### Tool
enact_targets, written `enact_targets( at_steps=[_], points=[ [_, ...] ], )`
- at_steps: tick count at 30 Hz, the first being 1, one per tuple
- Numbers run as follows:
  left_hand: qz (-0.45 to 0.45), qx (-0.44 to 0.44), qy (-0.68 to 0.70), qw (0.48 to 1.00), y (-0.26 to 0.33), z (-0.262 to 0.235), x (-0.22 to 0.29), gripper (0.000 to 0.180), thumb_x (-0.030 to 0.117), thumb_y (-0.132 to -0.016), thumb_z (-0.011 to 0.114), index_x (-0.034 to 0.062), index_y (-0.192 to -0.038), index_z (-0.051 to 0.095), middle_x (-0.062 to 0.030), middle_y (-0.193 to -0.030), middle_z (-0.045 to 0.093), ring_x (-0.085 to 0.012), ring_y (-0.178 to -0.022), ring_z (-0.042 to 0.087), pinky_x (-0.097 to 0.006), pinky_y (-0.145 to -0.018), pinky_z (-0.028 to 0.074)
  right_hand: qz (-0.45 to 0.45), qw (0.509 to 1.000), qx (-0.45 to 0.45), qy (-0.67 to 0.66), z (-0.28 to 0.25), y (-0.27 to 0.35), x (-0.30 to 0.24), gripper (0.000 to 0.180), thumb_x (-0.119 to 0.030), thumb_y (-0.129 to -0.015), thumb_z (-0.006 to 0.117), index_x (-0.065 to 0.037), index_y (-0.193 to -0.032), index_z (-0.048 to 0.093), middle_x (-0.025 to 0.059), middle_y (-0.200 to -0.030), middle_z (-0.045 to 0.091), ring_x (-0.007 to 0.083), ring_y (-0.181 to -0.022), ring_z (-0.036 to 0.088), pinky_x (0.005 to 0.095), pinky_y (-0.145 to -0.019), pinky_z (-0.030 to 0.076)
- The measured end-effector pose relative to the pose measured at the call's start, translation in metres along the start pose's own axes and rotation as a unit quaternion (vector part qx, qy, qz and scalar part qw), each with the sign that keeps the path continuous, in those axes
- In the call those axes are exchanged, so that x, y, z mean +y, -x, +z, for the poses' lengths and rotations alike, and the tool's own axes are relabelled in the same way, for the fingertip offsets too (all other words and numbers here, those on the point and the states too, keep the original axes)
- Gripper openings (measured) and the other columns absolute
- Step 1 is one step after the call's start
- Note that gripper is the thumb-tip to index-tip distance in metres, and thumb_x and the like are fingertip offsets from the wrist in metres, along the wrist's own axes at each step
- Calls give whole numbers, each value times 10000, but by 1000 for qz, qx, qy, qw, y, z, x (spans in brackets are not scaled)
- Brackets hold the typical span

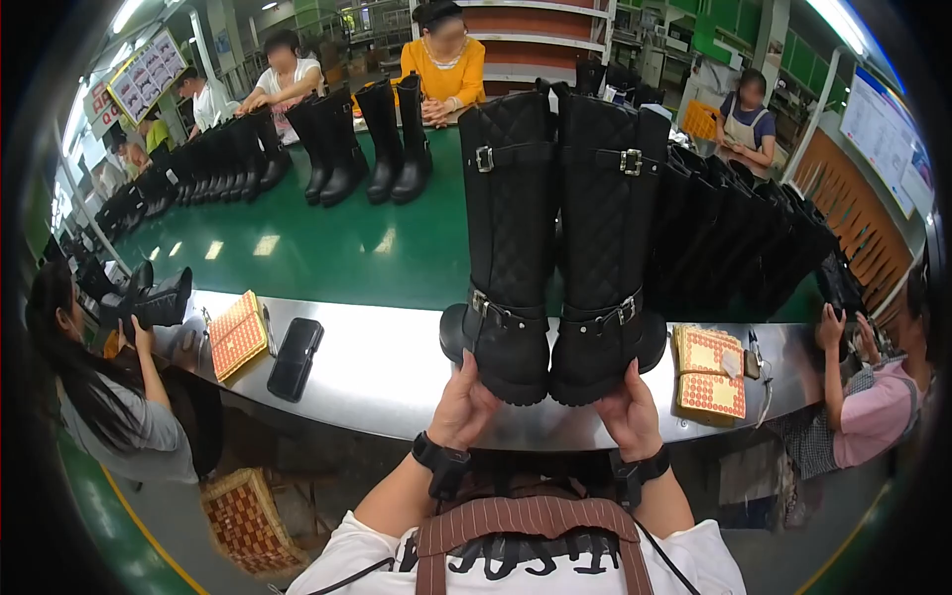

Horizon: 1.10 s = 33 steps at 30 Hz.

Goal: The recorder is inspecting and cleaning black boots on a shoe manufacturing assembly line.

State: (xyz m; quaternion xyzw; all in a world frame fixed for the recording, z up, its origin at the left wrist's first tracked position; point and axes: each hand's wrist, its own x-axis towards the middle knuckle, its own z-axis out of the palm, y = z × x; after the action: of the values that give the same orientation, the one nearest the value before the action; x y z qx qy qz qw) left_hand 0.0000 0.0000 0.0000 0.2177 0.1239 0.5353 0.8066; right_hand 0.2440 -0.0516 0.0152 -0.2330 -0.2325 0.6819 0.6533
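Two tall black boots with quilted shafts and buckled straps stand upright side by side in front of me, heels toward me. My left hand (464,405) is closed around the heel end of the left boot (511,213), thumb up along its side. The right boot (607,218) is gripped the same way at its foot by my right hand (631,409). The boots' soles show near the front edge of the steel table strip (387,342). My fingertips are partly hidden under the boots.
A black phone (296,359) and a pad of orange-dotted stickers (238,335) lie to the left; another sticker pad (710,372) lies right. Boots line the green belt (297,248) on both sides. Co-workers sit left (119,387) and right (873,397); others work across the belt.
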Motion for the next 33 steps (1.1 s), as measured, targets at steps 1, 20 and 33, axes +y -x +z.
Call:
enact_targets(
  at_steps=[1, 20, 33],
  points=[
    [4, 10, -11, 1000, 1, 5, 2, 616, 395, -1016, 500, 172, -1528, 241, -93, -1548, 360, -269, -1411, 383, -488, -1144, 342, 0, 1000, 6, -6, 3, 1, -2, 544, -379, -1024, 496, -93, -1470, 373, 90, -1488, 448, 280, -1334, 455, 472, -1117, 355],
    [-280, -130, 220, 925, -11, 29, -17, 476, 392, -1001, 481, 26, -1286, 586, -144, -1198, 679, -227, -1048, 685, -368, -966, 543, -285, 589, -74, 752, -57, 39, -53, 509, -143, -767, 818, 6, -1217, 632, 150, -1240, 642, 280, -1164, 599, 384, -1039, 435],
    [-1, -5, -559, 829, -106, 17, -2, 577, 421, -893, 680, 55, -1321, 553, -229, -1490, 390, -336, -1392, 371, -411, -1120, 347, -177, 624, -63, 758, -14, 61, -87, 526, -216, -757, 845, 5, -1194, 653, 119, -1198, 674, 250, -1081, 645, 365, -985, 478]
  ],
)
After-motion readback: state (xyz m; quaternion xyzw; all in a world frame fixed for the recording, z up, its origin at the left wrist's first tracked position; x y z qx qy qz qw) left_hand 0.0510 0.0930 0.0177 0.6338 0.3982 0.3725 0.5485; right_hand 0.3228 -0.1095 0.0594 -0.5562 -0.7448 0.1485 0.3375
